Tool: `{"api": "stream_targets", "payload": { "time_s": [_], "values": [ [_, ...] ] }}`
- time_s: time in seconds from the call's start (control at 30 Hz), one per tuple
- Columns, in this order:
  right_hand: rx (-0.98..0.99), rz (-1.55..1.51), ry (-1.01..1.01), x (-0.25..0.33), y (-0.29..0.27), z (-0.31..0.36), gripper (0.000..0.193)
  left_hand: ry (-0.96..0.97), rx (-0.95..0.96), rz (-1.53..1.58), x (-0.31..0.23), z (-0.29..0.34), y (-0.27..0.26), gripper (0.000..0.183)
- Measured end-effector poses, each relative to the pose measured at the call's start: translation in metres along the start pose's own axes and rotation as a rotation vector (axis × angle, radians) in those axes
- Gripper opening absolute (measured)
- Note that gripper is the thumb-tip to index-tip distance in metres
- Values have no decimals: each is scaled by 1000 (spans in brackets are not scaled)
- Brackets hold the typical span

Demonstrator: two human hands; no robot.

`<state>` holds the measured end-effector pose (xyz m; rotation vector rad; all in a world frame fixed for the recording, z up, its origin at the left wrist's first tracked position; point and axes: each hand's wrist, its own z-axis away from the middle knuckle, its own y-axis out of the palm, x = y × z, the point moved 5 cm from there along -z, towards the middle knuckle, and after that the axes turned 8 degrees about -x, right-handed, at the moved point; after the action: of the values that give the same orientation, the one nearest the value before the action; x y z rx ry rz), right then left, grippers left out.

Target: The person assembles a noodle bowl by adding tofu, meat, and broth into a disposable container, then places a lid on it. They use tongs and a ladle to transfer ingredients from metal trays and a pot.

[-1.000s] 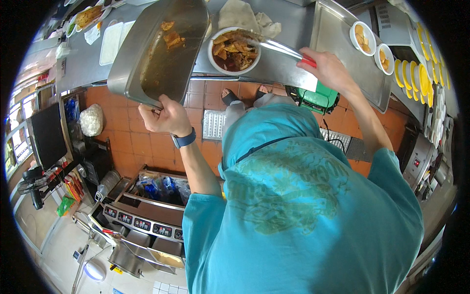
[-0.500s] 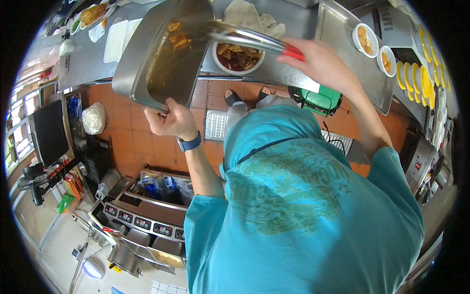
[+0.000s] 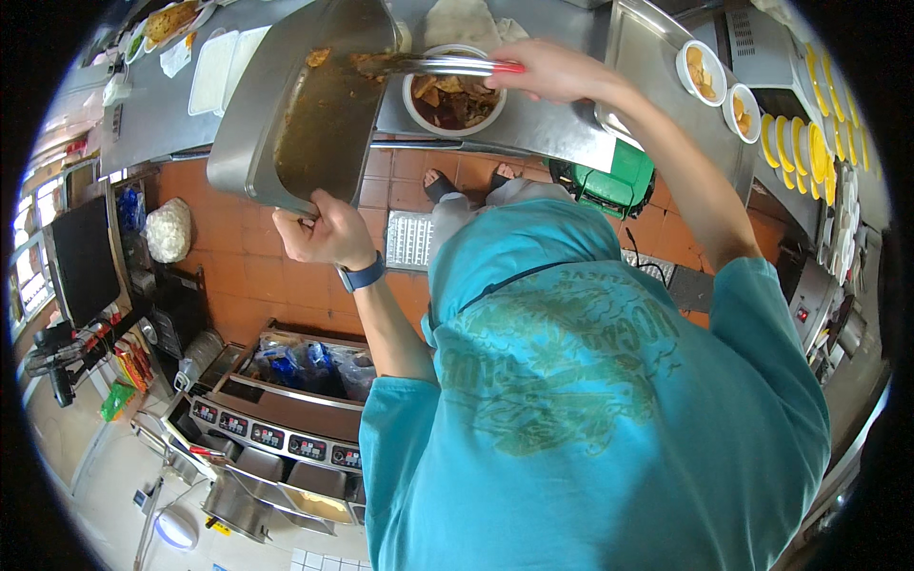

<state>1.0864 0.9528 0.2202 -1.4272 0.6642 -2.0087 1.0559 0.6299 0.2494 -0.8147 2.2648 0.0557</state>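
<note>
My left hand (image 3: 328, 231) grips the near rim of a deep steel pan (image 3: 249, 128), held tilted over the counter's front edge. Brown broth and a few brown food pieces (image 3: 318, 57) show inside it. In my right hand (image 3: 552, 71) is a pair of steel tongs (image 3: 443, 66) with red on the handle. The tongs reach left across a white round bowl (image 3: 455, 132), and their tips are at brown pieces by the pan's right inner wall; whether they grip one I cannot tell. Meat-like chunks (image 3: 447, 100) sit in dark broth in the bowl.
Behind the bowl lies a white cloth (image 3: 457, 24). To the right are a large steel tray (image 3: 647, 48) and two white bowls (image 3: 698, 73) of yellowish pieces. Pale containers (image 3: 211, 76) stand at left. A green bin (image 3: 617, 181) is on the floor below the counter.
My right hand and the tongs have moved left, bringing the tips to the food pieces in the pan. The pieces inside have shifted. My left hand keeps its grip on the rim.
</note>
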Motion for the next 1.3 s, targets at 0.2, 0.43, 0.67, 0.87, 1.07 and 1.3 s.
{"api": "stream_targets", "payload": {
  "time_s": [0.2, 0.43, 0.67, 0.87, 1.07, 1.3],
  "values": [
    [55, -127, 226, -40, 2, 39, 38, -29, 20, 28, 8, 1, 6, 26],
    [10, -47, 245, -64, 25, 62, 34, 18, 10, -23, 7, -3, 6, 26],
    [-136, 436, 54, -45, 31, 84, 37, -62, -63, -2, 5, -18, -7, 14],
    [-159, 488, 93, -35, 21, 94, 41, -54, -105, 59, 8, -26, -14, 20],
    [-161, 487, 103, -37, 19, 94, 41, -102, -143, 79, 7, -28, -15, 20],
    [-219, 464, 77, -39, 14, 91, 38, -169, -152, 114, 4, -27, -14, 21]
  ]
}}
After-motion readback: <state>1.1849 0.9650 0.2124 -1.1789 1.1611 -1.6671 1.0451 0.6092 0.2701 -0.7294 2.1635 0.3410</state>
